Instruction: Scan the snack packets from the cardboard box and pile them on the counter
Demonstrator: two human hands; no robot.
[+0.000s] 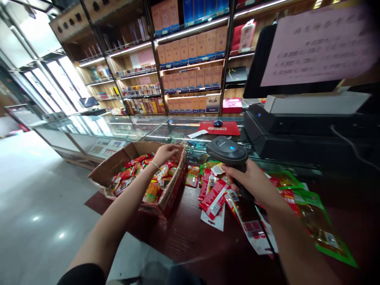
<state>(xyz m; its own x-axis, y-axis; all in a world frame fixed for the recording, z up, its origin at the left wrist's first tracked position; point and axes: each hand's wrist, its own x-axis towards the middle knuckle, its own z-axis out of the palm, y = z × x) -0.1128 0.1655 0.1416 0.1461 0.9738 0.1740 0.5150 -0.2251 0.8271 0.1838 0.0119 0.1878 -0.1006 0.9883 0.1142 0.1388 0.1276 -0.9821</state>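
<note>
My right hand (252,183) is closed around the handle of a black barcode scanner (228,152) with a blue light on its head. It hovers over red, white and green snack packets (214,196) scattered on a dark wooden counter (190,233). My left hand (166,152) reaches into an open cardboard box (110,165) filled with red and yellow snack packets. Its fingers curl down onto the packets at the box's far corner; what they grip is hidden.
A black till with a monitor (299,118) and a pink paper notice (319,45) stands at the right. Behind lie glass display cases (124,126), a red mouse pad with a mouse (219,127), and shelves of orange boxes (190,51). Grey floor lies to the left.
</note>
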